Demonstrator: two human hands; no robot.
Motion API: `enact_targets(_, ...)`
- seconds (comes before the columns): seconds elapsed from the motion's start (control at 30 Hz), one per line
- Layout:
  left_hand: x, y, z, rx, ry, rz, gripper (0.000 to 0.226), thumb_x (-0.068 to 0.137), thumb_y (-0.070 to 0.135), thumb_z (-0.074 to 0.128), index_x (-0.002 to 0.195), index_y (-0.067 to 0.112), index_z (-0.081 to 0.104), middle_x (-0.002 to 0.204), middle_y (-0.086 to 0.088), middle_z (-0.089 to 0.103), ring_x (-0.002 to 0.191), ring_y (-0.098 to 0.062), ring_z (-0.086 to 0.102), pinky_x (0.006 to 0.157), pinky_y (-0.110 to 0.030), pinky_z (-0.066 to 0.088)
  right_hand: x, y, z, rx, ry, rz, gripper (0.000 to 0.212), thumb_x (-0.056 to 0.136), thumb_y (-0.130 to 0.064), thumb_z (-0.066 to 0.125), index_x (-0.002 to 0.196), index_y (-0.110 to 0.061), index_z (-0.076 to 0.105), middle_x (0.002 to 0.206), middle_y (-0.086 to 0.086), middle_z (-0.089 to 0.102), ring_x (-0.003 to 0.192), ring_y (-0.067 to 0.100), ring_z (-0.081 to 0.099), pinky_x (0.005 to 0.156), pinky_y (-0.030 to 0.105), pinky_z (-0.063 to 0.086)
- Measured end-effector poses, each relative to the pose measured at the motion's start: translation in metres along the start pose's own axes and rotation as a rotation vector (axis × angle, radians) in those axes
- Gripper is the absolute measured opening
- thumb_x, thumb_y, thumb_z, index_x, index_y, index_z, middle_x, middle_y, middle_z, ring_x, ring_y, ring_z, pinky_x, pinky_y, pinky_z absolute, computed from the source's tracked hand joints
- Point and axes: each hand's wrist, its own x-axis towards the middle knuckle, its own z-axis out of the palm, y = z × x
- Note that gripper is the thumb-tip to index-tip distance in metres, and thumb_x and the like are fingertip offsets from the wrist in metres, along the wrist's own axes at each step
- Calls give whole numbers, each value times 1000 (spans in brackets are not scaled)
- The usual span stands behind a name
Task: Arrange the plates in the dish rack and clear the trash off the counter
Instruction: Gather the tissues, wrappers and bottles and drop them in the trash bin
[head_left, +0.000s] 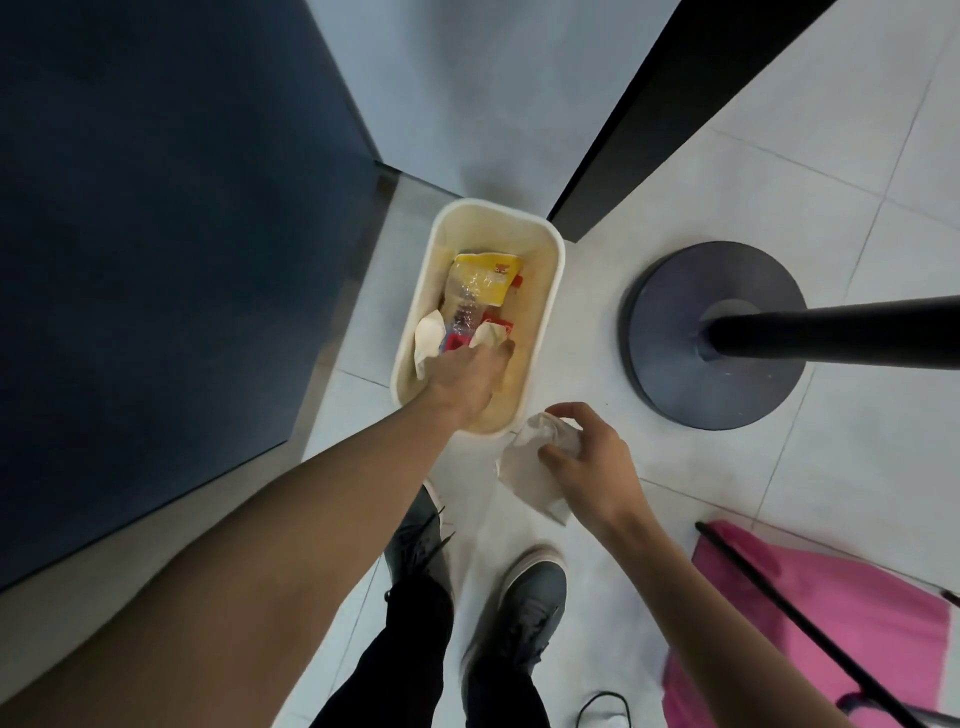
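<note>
Plainly the trash step was in hand, with no plates or rack in view. Nearest, grey shoes (530, 597) stood on a glossy, pale tiled floor (779, 208). Above them the right hand (592, 467) pinched a soft, crumpled white paper (530, 467) between thumb and curled fingers, just outside the bin (545, 291). The left hand (467, 379) hung over the bin, fingers pointing down at a white wad (488, 335); whether it gripped that wad I could not tell. Deeper lay a crinkled yellow wrapper (483, 275) and a clear bottle (464, 312). Next, I judged, the right hand needed to swing over the smooth, rounded cream rim and let go.
</note>
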Motion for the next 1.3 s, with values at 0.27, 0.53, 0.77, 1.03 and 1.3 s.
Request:
enact_targets(0.27,-13,6,-12,3,46,57,95,91,32,65,158,23,-1,124,-11,60,98,-34,66,66,-41,44,29,-20,-18,79,59,-77,32,82,-15,65,113,-25,64,99,8,70,80,19,65,62,22,46)
enact_targets(0.53,-48,-23,-25,-129,168,119,75,97,38,53,156,22,11,107,-15,68,87,-38,67,67,-37,49,57,-71,-33,-149,150,-247,45,89,-26,71,131,-21,56,105,5,67,84,27,66,74,37,56)
enact_targets(0.77,-66,-35,-3,-459,261,64,58,95,22,54,148,28,33,105,-2,70,92,-31,66,71,-38,53,98,-116,-24,-859,243,-361,39,95,-29,56,129,-12,50,104,18,62,90,40,59,68,38,43)
enact_targets(1.03,-83,-40,-2,-820,486,-120,36,87,17,58,120,30,62,76,7,64,73,-24,61,66,-37,52,121,-122,10,-1126,160,-392,36,97,-29,53,123,-6,44,99,11,68,79,33,58,63,34,35)
enact_targets(1.3,-113,-53,-7,-1083,386,-265,29,77,28,52,101,37,67,73,2,64,68,-18,59,66,-34,51,68,-128,0,-988,43,-378,32,95,-26,50,123,-12,51,107,14,65,92,36,64,67,36,44)
